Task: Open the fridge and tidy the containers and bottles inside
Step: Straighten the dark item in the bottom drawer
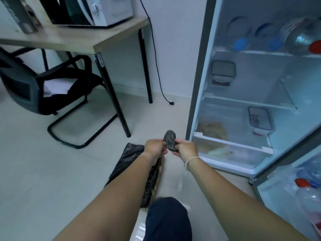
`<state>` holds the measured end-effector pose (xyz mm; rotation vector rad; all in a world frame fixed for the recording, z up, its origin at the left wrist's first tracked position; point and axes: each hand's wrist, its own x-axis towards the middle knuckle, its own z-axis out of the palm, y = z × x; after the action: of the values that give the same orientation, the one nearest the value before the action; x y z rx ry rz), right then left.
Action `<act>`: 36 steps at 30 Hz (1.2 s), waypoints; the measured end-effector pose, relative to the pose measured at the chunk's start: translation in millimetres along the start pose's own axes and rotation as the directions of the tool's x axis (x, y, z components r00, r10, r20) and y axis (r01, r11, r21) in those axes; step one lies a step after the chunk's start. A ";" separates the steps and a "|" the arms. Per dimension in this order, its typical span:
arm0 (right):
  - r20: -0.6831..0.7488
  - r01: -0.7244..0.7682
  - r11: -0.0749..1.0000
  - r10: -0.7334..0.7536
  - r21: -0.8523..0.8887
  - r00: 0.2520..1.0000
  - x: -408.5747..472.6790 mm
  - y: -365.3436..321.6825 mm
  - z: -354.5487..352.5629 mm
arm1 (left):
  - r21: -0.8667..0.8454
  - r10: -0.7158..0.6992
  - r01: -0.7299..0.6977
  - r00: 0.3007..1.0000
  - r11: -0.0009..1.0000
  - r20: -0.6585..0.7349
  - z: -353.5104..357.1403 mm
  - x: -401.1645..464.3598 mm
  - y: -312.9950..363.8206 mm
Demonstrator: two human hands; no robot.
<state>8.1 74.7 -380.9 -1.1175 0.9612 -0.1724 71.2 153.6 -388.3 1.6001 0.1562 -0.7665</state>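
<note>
Beside open fridge (251, 94): both hands, black bag (171, 140), desk (97, 40).

Bare forearms, no sleeves. Left hand (154, 147) unadorned. Right hand (185, 149) with thin white string (192, 160) tied round the wrist, loose end trailing toward 7 o'clock. At 6 o'clock, knee in dark navy trouser fabric (167, 220).

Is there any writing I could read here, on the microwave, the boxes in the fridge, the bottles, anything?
None can be read.
Microwave: marks around its dial, too blurred.
Table leg: a pale sticker, too small.
Lower fridge box: a reddish patch on the lid, not legible.
Door bottle: a blue label, blurred.
</note>
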 end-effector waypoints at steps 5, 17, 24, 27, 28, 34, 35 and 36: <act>0.048 -0.050 0.996 0.053 -0.070 0.997 -4.5 31.6 45.6 | -0.003 -0.035 0.035 0.998 0.999 -0.053 -57.2 -1.4 -13.8; 0.188 -0.102 0.964 0.150 -0.245 0.971 9.2 53.6 92.9 | -0.046 -0.072 0.064 0.978 0.997 -0.194 -104.8 26.1 -23.2; 0.123 -0.020 0.959 0.057 -0.281 0.991 27.2 30.4 57.6 | 0.030 -0.045 0.051 0.987 0.998 -0.155 -81.8 37.8 -12.1; 0.070 0.030 0.964 -0.013 -0.262 0.997 31.8 7.1 26.5 | 0.034 -0.009 0.013 0.994 0.999 -0.107 -57.3 29.9 6.7; 0.052 0.042 0.966 -0.030 -0.255 0.998 32.9 -1.4 15.4 | 0.030 0.006 -0.004 0.996 1.000 -0.084 -48.0 29.0 13.6; -0.062 0.177 0.937 -0.205 -0.302 0.977 27.6 -58.0 -59.0 | 0.084 0.112 -0.117 0.992 0.990 0.066 23.7 9.2 57.5; -0.095 0.191 0.935 -0.228 -0.297 0.969 24.9 -66.0 -74.4 | 0.102 0.121 -0.131 0.988 0.986 0.096 38.0 3.1 62.8; -0.116 0.200 0.940 -0.239 -0.277 0.964 22.0 -72.5 -87.0 | 0.114 0.130 -0.144 0.984 0.983 0.121 49.9 -1.1 66.8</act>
<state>-17.8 -31.0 -342.6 -1.4754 1.0095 -0.3205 85.8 94.5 -331.3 1.6592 -0.0848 -0.7690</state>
